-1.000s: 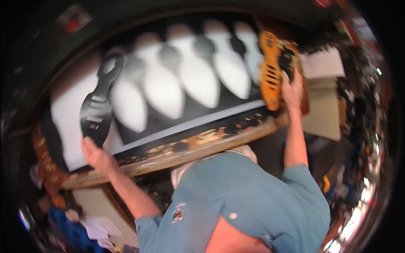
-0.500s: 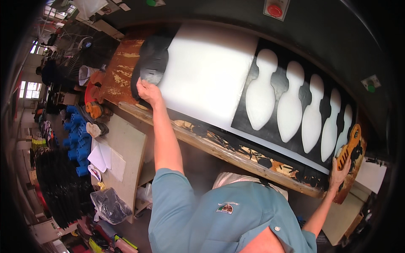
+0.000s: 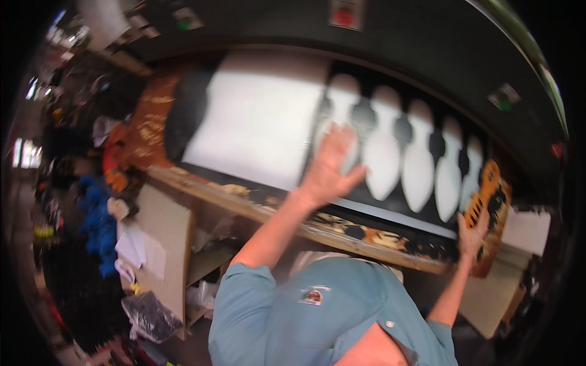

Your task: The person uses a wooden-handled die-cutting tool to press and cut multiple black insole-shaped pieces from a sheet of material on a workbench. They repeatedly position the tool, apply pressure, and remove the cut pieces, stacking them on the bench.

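Left hand [image 3: 330,171] spread over the leftmost of five white shapes [image 3: 382,165]; contact unclear. Right hand [image 3: 472,235] pinches orange piece [image 3: 482,194] at right end of tabletop [image 3: 152,131]. Shapes appear done; white sheet [image 3: 259,113] leftward looks plain.

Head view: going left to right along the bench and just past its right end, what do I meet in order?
Dark piece → plain white sheet → left hand → middle white paddle shape → orange slotted piece → white paper.
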`<state>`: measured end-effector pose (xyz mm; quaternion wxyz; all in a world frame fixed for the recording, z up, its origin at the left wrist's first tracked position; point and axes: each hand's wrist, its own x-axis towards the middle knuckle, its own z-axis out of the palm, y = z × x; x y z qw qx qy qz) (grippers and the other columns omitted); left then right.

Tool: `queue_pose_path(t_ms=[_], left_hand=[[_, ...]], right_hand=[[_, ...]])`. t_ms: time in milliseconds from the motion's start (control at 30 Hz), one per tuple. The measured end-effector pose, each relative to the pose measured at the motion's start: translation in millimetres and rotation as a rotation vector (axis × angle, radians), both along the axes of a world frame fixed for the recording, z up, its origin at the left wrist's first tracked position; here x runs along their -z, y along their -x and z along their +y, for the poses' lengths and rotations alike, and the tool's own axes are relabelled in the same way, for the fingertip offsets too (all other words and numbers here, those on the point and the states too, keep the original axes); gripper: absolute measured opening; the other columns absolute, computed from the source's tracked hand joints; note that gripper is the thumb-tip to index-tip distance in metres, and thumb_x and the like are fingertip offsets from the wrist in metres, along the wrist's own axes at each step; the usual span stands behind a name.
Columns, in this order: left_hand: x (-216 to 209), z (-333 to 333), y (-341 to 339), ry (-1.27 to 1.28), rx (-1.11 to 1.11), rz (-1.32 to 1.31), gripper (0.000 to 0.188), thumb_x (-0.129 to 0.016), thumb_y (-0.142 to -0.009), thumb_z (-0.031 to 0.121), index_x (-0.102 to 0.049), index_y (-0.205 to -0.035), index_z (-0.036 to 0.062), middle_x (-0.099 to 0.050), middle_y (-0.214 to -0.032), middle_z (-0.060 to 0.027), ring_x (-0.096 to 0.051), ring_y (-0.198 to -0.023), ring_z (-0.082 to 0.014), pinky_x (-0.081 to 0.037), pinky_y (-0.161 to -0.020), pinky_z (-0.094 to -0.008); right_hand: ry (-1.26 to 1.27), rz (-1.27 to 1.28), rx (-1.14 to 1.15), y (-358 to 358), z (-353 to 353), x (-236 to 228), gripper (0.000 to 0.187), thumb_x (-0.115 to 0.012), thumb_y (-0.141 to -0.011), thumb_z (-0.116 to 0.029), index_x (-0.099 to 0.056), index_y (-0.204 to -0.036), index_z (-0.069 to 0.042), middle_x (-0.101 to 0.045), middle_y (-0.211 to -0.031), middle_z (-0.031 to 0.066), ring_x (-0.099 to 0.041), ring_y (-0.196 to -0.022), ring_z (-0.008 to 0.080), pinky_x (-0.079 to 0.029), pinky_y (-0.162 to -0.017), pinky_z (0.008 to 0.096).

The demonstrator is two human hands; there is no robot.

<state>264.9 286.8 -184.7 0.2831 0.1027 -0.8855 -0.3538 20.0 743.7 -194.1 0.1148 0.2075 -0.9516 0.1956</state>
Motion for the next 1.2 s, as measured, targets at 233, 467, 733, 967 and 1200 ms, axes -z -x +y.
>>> queue_pose_path(t_ms=[233,467,733,967,1200], left_hand=[[11.6,202.1,103.9,0.342,0.536,-0.194,0.079,-0.075,-0.095,0.051,-0.054,-0.154,0.0024,-0.037,-0.168,-0.0267,-0.026,-0.159,-0.0518,-0.024,-0.129,-0.0643],[27.9,201.6,110.3,0.369,0.564,-0.099,0.044,-0.071,-0.099,0.035,-0.067,-0.132,0.0050,-0.057,-0.154,-0.0126,-0.036,-0.154,-0.0508,-0.030,-0.128,-0.0614],[-5.1,207.0,75.3,0.344,0.596,-0.079,0.014,-0.072,-0.089,0.009,-0.064,-0.100,0.0044,-0.068,-0.095,-0.0135,-0.062,-0.122,-0.0483,-0.049,-0.109,-0.0556],[-50.3,268.4,-4.0,-0.070,0.976,-0.392,0.020,-0.061,-0.103,0.021,-0.069,-0.113,0.0049,-0.075,-0.092,-0.0186,-0.073,-0.082,-0.0426,-0.061,-0.086,-0.0530],[-28.6,288.1,0.5,-0.341,1.083,-0.691,0.024,-0.062,-0.106,0.025,-0.070,-0.116,0.0046,-0.072,-0.085,-0.0237,-0.070,-0.079,-0.0466,-0.055,-0.074,-0.0568]], right_hand=[[-0.014,-0.073,0.139,-12.4,-14.0,-8.7,0.098,-0.087,-0.078,-0.041,-0.050,-0.157,0.002,-0.040,-0.163,0.0320,-0.043,-0.145,0.0500,-0.038,-0.122,0.0533],[0.461,-0.293,-0.009,-3.6,-3.2,-30.9,0.089,-0.089,-0.077,-0.027,-0.054,-0.152,0.006,-0.057,-0.150,0.0224,-0.061,-0.132,0.0326,-0.048,-0.114,0.0423],[0.985,-0.572,-0.086,-4.8,27.6,-69.0,0.084,-0.084,-0.089,-0.012,-0.043,-0.158,0.013,-0.059,-0.152,0.0204,-0.061,-0.134,0.0226,-0.047,-0.114,0.0336],[1.020,-0.645,-0.249,-3.2,10.4,-83.3,0.087,-0.088,-0.085,-0.011,-0.046,-0.157,0.011,-0.062,-0.149,0.0187,-0.063,-0.131,0.0217,-0.048,-0.114,0.0334],[0.674,-0.487,-0.330,-12.9,-20.8,-58.8,0.085,-0.092,-0.076,-0.022,-0.059,-0.147,0.010,-0.050,-0.155,0.0208,-0.056,-0.141,0.0304,-0.046,-0.119,0.0377]])
